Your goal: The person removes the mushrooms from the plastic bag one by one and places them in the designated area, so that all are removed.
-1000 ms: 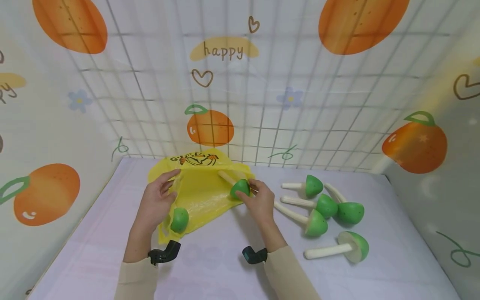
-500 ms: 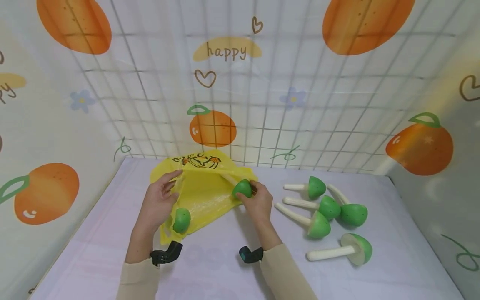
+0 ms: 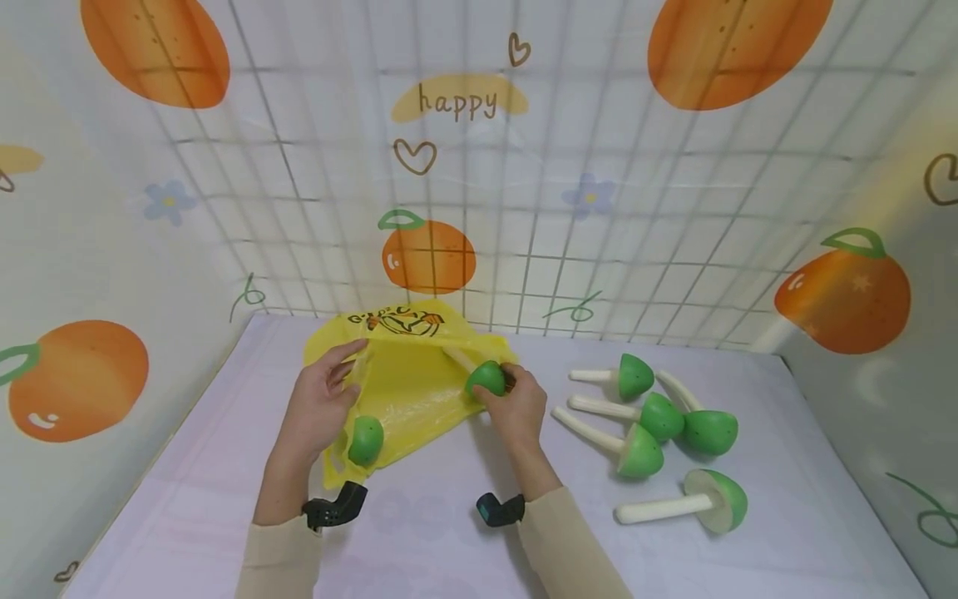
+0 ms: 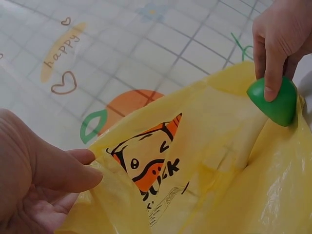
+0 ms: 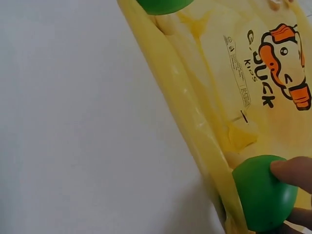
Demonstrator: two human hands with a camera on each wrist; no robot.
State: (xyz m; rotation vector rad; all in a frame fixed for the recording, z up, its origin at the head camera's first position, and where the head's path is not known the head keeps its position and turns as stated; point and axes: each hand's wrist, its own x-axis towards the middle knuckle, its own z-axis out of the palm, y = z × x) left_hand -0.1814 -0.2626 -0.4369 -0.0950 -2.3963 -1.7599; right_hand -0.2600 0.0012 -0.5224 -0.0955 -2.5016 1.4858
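My left hand (image 3: pixel 314 408) pinches the left edge of a yellow plastic bag (image 3: pixel 404 403), with its thumb (image 4: pixel 80 178) over the film. The bag's mouth gapes, and a printed duck shows on it. My right hand (image 3: pixel 518 408) holds a toy mushroom by its green cap (image 3: pixel 486 378) at the bag's right side. That mushroom's pale stem (image 4: pixel 256 136) points into the bag, partly covered by it. Another green mushroom cap (image 3: pixel 366 441) lies at the bag's lower left, beside my left wrist; its stem is hidden.
Several more green-capped toy mushrooms lie on the white table (image 3: pixel 419 541) to the right, four-sided group aside: one mushroom (image 3: pixel 722 501) lies nearer the front. Printed curtains over a wire grid (image 3: pixel 516 166) close off the back and sides.
The right hand's mushroom has its stem slightly deeper inside the bag. My left hand keeps its hold on the edge. The head view has shifted a little.
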